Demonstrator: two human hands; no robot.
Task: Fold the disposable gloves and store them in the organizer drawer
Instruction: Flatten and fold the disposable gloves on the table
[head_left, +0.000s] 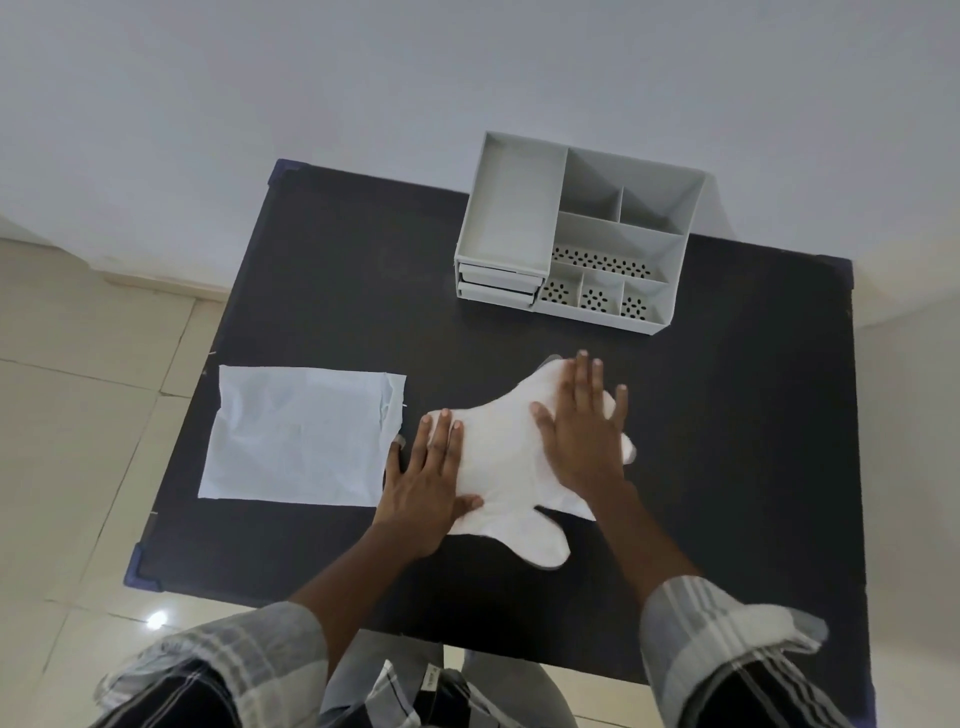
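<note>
Near the desk's (727, 467) front edge, a white disposable glove (506, 457) lies spread flat, and to fold it cleanly the person would do well to smooth out trapped air and keep one palm pinning the film while the other turns an edge over. Both the left hand (423, 499) and right hand (584, 436) press on it with fingers (582, 379) extended flat, gripping nothing. A flat white sheet (298, 436) lies towards the left edge, and the grey organizer (576, 228) stands at the far edge, its small drawers (496, 286) closed.

Both hands, left (426, 480) and right (584, 431), lie flat, fingers spread.
</note>
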